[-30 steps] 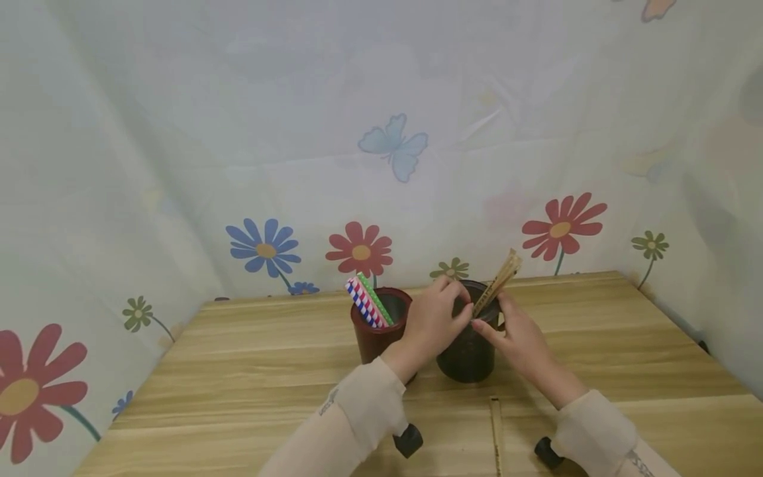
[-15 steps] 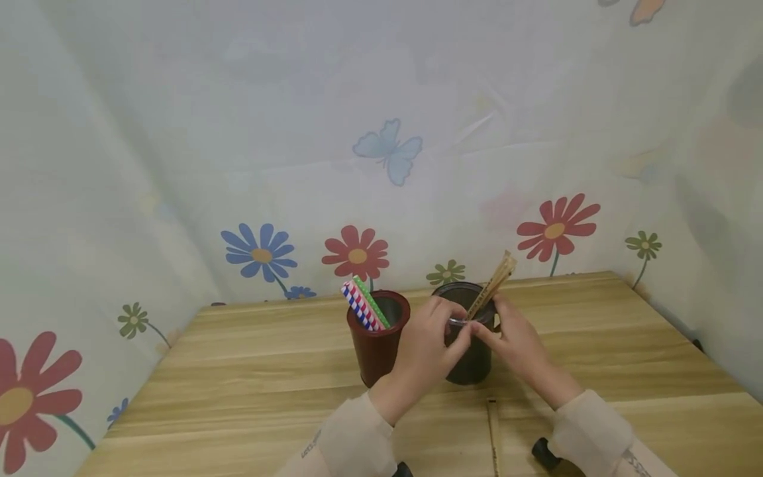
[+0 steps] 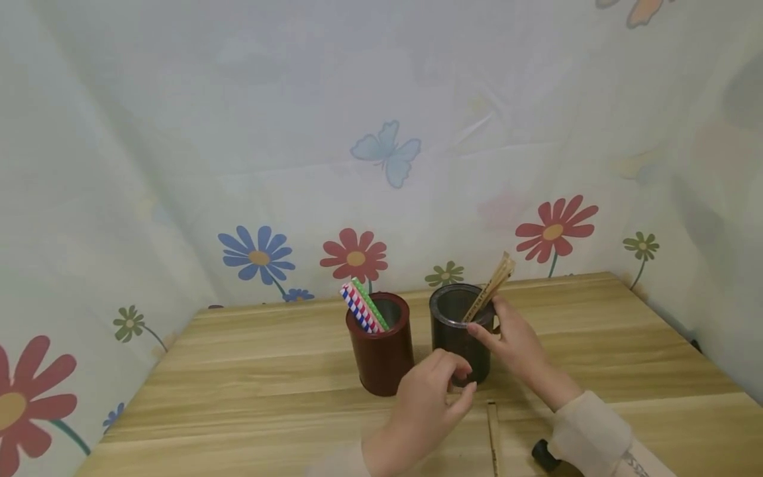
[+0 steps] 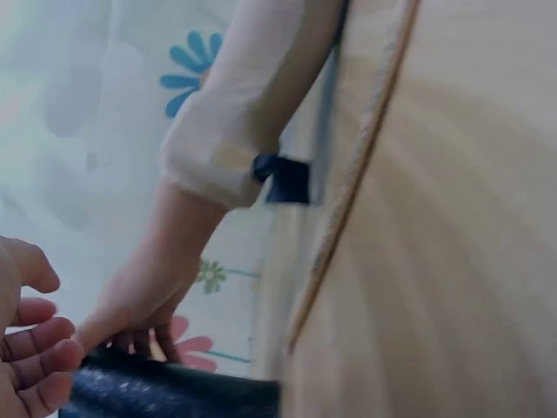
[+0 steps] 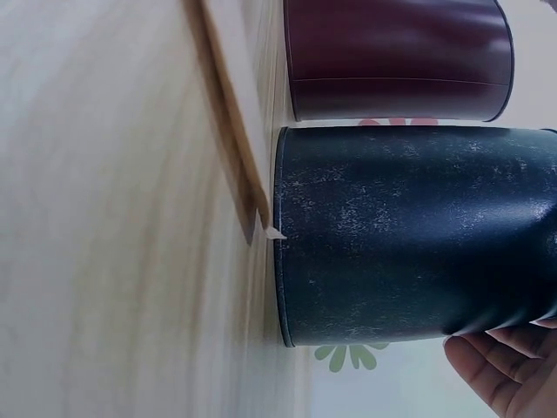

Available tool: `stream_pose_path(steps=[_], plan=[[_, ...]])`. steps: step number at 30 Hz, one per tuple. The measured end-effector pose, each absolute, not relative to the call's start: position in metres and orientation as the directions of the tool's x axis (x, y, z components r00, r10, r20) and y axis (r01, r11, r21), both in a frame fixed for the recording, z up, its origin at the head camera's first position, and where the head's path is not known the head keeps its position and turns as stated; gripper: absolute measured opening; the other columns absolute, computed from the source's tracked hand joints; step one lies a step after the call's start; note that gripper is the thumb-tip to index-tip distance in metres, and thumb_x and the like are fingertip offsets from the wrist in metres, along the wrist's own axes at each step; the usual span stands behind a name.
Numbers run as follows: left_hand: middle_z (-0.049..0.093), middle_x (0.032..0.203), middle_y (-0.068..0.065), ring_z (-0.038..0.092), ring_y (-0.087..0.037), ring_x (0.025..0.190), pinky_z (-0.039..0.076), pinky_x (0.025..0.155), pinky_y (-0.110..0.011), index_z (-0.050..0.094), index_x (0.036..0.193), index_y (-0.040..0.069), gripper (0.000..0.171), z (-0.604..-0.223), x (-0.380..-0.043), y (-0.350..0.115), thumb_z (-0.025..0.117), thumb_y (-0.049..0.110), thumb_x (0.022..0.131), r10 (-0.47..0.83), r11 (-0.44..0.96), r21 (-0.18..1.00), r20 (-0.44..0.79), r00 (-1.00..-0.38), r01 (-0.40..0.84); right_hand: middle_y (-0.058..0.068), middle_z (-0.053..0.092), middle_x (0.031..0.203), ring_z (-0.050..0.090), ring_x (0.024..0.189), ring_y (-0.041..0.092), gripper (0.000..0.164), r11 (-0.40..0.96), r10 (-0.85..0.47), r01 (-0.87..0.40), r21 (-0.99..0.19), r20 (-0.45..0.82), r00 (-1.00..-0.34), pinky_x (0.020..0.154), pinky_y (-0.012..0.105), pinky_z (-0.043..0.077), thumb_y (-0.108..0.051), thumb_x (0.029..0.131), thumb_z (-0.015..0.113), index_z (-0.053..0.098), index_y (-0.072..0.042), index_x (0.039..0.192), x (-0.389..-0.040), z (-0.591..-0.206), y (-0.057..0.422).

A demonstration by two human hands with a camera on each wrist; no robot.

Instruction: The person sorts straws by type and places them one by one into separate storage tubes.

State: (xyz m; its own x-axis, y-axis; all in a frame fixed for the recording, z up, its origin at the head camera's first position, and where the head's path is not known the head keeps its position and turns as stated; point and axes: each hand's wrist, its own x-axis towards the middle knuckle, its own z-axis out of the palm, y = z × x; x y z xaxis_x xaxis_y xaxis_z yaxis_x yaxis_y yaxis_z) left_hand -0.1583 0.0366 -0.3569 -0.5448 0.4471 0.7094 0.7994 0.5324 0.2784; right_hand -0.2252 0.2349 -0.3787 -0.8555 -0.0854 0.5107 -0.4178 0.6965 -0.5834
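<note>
My right hand (image 3: 521, 344) holds the black cylindrical cup (image 5: 418, 235) at its upper right side, thumb at the rim and fingers behind. Several thin brown printed sticks (image 3: 490, 285) lean to the right inside that cup. In front of the cup, my left hand (image 3: 426, 401) hovers with loosely curled fingers; no object shows between them. In the left wrist view its curled fingers (image 4: 39, 348) look free. One more thin brown stick (image 3: 493, 437) lies on the table before the black cup.
A dark red cup (image 3: 384, 361) stands left of the black one, with striped and green dotted paper straws (image 3: 365, 306) leaning in it. The wooden table (image 3: 238, 384) meets a flower-printed curtain (image 3: 286, 132) at the back. A black wrist device (image 3: 545, 455) sits by the right sleeve.
My left hand has left the black cup's rim and come down toward me, uncovering the rim. The right hand has stayed on the cup.
</note>
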Motion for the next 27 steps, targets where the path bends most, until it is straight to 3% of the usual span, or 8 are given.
stream_pose_path(steps=[6, 11, 16, 27], plan=[[0.062, 0.081, 0.007, 0.047, 0.007, 0.062, 0.032, 0.057, -0.001, 0.062, 0.092, 0.015, 0.014, -0.369, -0.141, 0.036, 0.071, 0.020, 0.084, 0.538, 0.561, 0.328, 0.553, -0.636, 0.760, 0.022, 0.058, 0.121, 0.061, 0.097, 0.031, 0.063, 0.710, -0.073, -0.395, -0.583, 0.497, -0.865, 0.072, 0.039, 0.053, -0.040, 0.092, 0.060, 0.041, 0.001, 0.135, -0.223, -0.377, 0.234], [0.061, 0.078, 0.013, 0.049, 0.009, 0.063, 0.032, 0.055, -0.007, 0.063, 0.093, 0.021, 0.016, -0.377, -0.132, 0.039, 0.069, 0.033, 0.085, 0.598, 0.622, 0.330, 0.387, -0.703, 0.710, 0.022, 0.059, 0.121, 0.060, 0.093, 0.029, 0.063, 0.722, -0.070, -0.390, -0.572, 0.500, -0.863, 0.073, 0.037, 0.051, -0.038, 0.092, 0.061, 0.041, 0.002, 0.136, -0.223, -0.377, 0.234], [0.057, 0.073, 0.016, 0.048, 0.007, 0.063, 0.034, 0.054, -0.013, 0.062, 0.091, 0.021, 0.022, -0.385, -0.129, 0.046, 0.068, 0.040, 0.084, 0.600, 0.666, 0.409, 0.204, -0.774, 0.624, 0.021, 0.059, 0.120, 0.059, 0.093, 0.029, 0.063, 0.727, -0.068, -0.390, -0.565, 0.506, -0.860, 0.074, 0.038, 0.050, -0.038, 0.092, 0.060, 0.040, 0.002, 0.137, -0.224, -0.378, 0.235], [0.046, 0.066, 0.014, 0.042, 0.002, 0.058, 0.035, 0.052, -0.018, 0.057, 0.079, 0.023, 0.028, -0.401, -0.130, 0.064, 0.069, 0.048, 0.082, 0.549, 0.770, 0.416, -0.043, -0.835, 0.485, 0.024, 0.057, 0.125, 0.060, 0.097, 0.032, 0.067, 0.723, -0.077, -0.391, -0.570, 0.496, -0.865, 0.075, 0.041, 0.052, -0.040, 0.093, 0.059, 0.038, 0.004, 0.139, -0.222, -0.377, 0.234]])
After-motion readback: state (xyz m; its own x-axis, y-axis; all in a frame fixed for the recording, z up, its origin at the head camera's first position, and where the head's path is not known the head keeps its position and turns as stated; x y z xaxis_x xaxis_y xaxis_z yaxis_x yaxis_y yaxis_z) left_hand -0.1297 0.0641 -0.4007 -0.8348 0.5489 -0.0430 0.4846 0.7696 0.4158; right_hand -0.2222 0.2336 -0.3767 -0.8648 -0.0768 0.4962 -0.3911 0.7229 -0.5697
